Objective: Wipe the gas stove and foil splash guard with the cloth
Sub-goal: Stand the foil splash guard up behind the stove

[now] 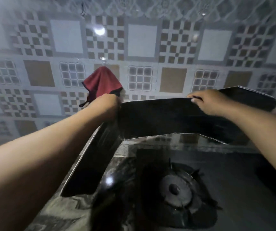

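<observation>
— Wiping the guard (175, 119) now? Where is it?
— Yes. It stands along the back and left edges of the tabletop (63, 212), behind the stove (177, 190). The left hand (106, 104) is closed on the red cloth (102, 82) at the guard's top corner.
— And the right hand (207, 101)?
— It pinches the top edge. Next, I think, rub the cloth down the dark face.

Red cloth (102, 81) above upright splash guard (167, 120)
</observation>
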